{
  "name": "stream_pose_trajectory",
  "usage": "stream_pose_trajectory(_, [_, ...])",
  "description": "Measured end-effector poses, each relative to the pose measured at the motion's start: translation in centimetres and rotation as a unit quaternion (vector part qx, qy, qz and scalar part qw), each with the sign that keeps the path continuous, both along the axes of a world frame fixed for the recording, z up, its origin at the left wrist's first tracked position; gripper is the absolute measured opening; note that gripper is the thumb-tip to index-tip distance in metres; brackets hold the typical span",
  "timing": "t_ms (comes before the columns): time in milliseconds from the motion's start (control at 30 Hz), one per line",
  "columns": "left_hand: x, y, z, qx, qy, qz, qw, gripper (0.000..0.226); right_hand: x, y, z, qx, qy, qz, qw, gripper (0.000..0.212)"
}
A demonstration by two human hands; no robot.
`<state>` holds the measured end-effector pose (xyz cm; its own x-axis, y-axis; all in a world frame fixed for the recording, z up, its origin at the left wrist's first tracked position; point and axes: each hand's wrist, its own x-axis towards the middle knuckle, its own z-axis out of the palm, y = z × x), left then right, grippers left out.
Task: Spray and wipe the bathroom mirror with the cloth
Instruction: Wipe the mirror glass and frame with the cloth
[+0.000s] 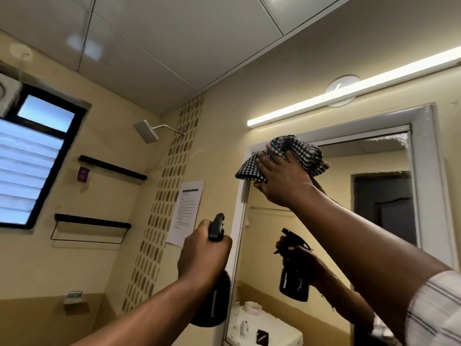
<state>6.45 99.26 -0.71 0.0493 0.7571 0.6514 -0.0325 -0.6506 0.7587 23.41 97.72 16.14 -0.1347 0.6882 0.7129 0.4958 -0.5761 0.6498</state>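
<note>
The white-framed bathroom mirror (336, 221) hangs on the right wall. My right hand (279, 181) presses a black-and-white checked cloth (299, 153) against the mirror's top left corner. Lower and to the left, my left hand (203, 255) grips a black spray bottle (214, 303) by its neck, with the nozzle pointing up toward the mirror. The glass reflects the bottle and both arms. Water droplets cling near the mirror's top right corner.
A lit tube light (349, 93) runs above the mirror. A printed notice (187, 211) is stuck on the wall left of the frame. A shower head (147, 131), two dark shelves (112, 168) and a louvred window (32, 168) occupy the left wall.
</note>
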Motion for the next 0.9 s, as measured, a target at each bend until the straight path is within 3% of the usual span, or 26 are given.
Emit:
stream_pose_trajectory(367, [-0.5,2.6,-0.6,-0.023,-0.011,0.000,1.000,0.006,-0.4,4.1,0.7,-0.070,-0.015,0.028,0.997,0.072])
stream_pose_trajectory(567, [0.2,2.6,-0.5,-0.034,-0.005,-0.009,0.999,0.003,-0.6,2.9,0.4,-0.236,-0.031,0.022,0.971,0.063])
stream_pose_trajectory(900, [0.0,1.4,-1.2,-0.030,-0.013,0.006,0.999,0.005,-0.4,1.5,-2.9,-0.237,-0.021,0.039,0.970,0.062])
